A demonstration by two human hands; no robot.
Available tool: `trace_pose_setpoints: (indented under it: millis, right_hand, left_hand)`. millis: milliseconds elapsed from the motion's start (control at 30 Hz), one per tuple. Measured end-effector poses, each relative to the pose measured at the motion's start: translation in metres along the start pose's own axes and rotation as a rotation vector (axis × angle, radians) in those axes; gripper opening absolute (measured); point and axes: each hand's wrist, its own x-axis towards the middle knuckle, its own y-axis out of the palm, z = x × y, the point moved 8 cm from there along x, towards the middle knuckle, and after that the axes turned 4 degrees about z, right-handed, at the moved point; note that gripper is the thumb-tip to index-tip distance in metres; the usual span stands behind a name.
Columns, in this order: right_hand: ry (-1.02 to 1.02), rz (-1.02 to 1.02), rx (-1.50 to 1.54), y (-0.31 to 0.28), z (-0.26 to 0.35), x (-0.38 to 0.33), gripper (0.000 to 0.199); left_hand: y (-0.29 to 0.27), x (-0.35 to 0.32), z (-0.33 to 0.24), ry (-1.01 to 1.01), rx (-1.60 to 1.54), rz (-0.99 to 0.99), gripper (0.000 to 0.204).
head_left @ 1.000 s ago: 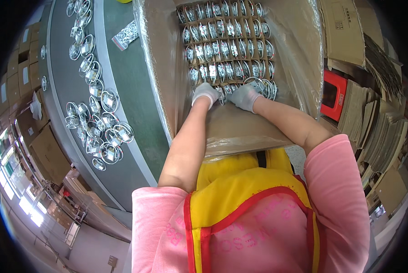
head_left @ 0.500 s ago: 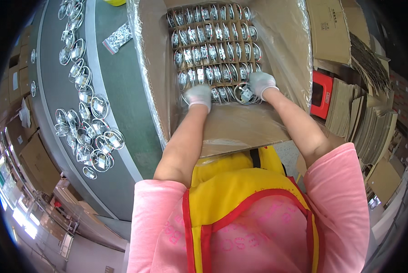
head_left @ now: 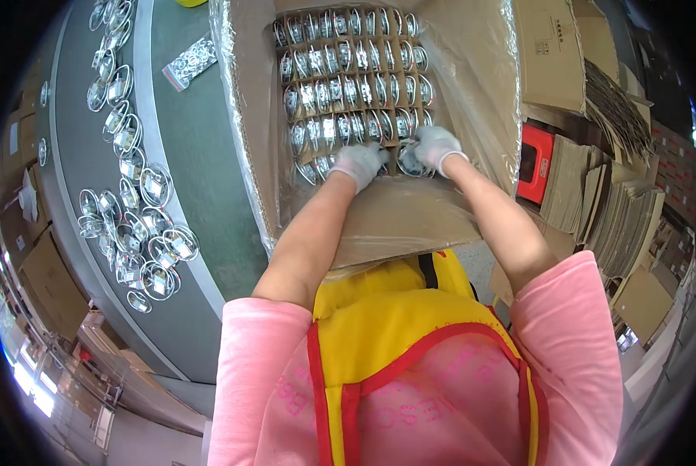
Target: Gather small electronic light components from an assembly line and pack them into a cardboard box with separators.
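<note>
An open, plastic-lined cardboard box (head_left: 410,221) stands in front of me. Inside, a cardboard divider grid (head_left: 390,144) holds rows of small silver parts with coiled white cables (head_left: 340,58). My left hand (head_left: 361,165), in a white glove, reaches into the nearest row, its blurred fingertips down by the divider. At the right end of that row, my gloved right hand (head_left: 435,146) has its fingers bent over a silver part with a coiled cable (head_left: 412,161). This coil lies broad side up, while most others stand on edge in their cells.
Left of the box, a grey-green bench (head_left: 196,147) carries a bag of small parts (head_left: 190,64) and a conveyor-like strip with loose coiled parts (head_left: 157,186). A red bin (head_left: 534,163) and stacked flat cardboard (head_left: 588,190) stand to the right.
My left hand has moved right along the nearest row, toward the right hand. My right hand has come in over the flat-lying coil. The whole view has shifted slightly.
</note>
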Motion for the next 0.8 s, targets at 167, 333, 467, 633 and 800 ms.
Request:
trace_pose_setpoints:
  millis: [167,333,467,633,800]
  right_hand:
    - [0.107,-0.319,0.155,-0.035,-0.018,-0.018,0.035]
    - [0.129,-0.237,0.460,0.008,-0.041,-0.001,0.035]
    - [0.083,-0.179,0.630,0.009,-0.009,-0.017,0.026]
    - [0.135,-0.043,0.821,0.034,-0.008,-0.019,0.015]
    - [0.099,0.330,0.664,0.080,-0.011,-0.008,0.016]
  left_hand:
    - [0.066,0.041,-0.004,0.002,-0.197,0.011,0.035]
    - [0.025,0.024,-0.035,0.052,0.037,0.349,0.036]
    - [0.033,0.014,-0.032,-0.013,0.120,0.385,0.031]
    - [0.049,0.018,-0.018,-0.128,0.141,0.435,0.029]
    - [0.063,0.012,0.001,-0.200,0.097,0.512,0.030]
